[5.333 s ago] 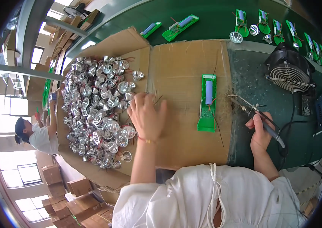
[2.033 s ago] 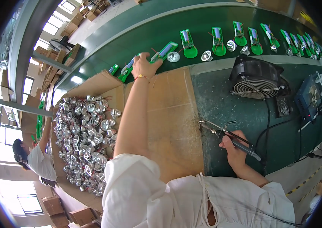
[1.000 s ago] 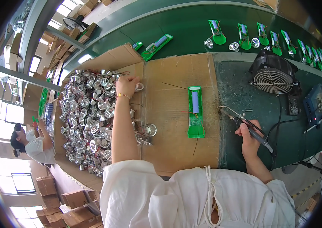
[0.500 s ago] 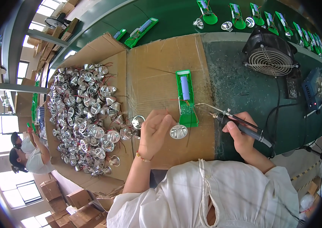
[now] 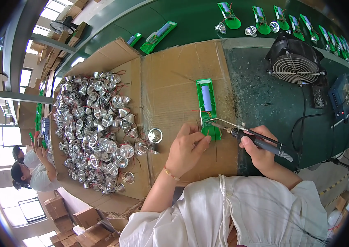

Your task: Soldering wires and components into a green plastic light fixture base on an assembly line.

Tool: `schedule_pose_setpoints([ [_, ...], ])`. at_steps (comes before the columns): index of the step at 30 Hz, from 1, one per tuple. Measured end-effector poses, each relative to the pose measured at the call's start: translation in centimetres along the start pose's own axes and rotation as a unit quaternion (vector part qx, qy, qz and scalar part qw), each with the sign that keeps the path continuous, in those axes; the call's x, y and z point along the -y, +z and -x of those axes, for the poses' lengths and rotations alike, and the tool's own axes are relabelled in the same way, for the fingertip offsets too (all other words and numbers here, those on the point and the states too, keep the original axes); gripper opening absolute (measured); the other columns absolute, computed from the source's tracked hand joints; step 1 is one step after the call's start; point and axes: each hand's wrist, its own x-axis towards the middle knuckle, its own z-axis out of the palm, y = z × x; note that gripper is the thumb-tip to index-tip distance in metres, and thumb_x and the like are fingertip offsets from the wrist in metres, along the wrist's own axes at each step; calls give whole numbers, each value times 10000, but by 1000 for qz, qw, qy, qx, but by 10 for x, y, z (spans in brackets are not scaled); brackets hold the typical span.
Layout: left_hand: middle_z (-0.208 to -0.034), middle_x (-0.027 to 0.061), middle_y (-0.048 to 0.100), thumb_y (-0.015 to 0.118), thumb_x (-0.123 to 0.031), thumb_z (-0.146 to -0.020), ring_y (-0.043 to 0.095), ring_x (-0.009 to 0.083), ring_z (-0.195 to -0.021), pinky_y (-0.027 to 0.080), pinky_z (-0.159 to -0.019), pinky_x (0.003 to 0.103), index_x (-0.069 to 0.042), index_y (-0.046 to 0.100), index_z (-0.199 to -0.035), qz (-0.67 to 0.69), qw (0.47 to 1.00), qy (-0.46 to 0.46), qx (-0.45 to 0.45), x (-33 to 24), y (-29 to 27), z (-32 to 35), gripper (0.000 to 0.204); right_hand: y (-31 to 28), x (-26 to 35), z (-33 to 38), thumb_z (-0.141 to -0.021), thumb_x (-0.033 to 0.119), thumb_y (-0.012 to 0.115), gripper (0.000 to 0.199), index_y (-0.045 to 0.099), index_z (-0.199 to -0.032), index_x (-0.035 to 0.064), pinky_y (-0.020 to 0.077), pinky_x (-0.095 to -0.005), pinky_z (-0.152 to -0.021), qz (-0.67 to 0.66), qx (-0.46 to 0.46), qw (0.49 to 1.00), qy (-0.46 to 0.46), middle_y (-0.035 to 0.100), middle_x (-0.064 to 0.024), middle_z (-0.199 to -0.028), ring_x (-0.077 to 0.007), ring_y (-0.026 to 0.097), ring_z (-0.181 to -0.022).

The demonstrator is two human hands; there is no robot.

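Note:
A green plastic housing (image 5: 213,133) lies on the cardboard, with a purple cylindrical battery (image 5: 207,99), thin wires and a small circuit board (image 5: 208,122) in it. My left hand (image 5: 186,149) is closed in a pinch at the housing's lower left edge; whatever its fingertips grip is hidden. In my right hand (image 5: 260,149) is a soldering iron (image 5: 261,142) with a thin curved metal tube alongside. The iron's tip points left, at the circuit board. A shiny ring-shaped reflector cup (image 5: 155,135) lies left of my left hand.
A cardboard box (image 5: 135,66) on the left holds many silver reflector cups (image 5: 96,123) with red wires. A black fan (image 5: 294,61) and a blue soldering station (image 5: 341,99) stand to the right. More green housings (image 5: 261,20) line the back. Co-workers (image 5: 32,168) are at far left.
My left hand has moved right, up to the housing. The reflector cup that lay below the housing is now out of sight. The iron stays in my right hand by the board.

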Motion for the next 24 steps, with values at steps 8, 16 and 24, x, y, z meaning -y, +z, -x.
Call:
schedule_pose_setpoints([
  [8,-844,105,545,649,-164,-792,547,255,-798,456,-688,345,-24,669,-753,-9,999,-32,-34,2,16,-9,147,1,-7,1,-807,113,658,172,541,-830,-11,483,-235,-523,3,-33,999,-3,633,-78,-640,-109,611,-561],
  [16,-830,106,558,644,-164,-792,531,276,-812,437,-716,362,-22,663,-740,-38,998,-36,-32,-1,16,-12,152,-1,-3,2,-833,78,598,139,510,-856,-29,486,-263,-552,24,-3,1000,8,597,-108,-681,-131,583,-595],
  [24,-835,74,568,649,-191,-778,529,273,-788,452,-680,370,-53,680,-732,-24,998,-55,-30,2,17,-12,148,2,-6,8,-841,79,600,139,514,-881,-22,492,-257,-567,-62,-50,996,33,590,-92,-689,-120,574,-593],
])
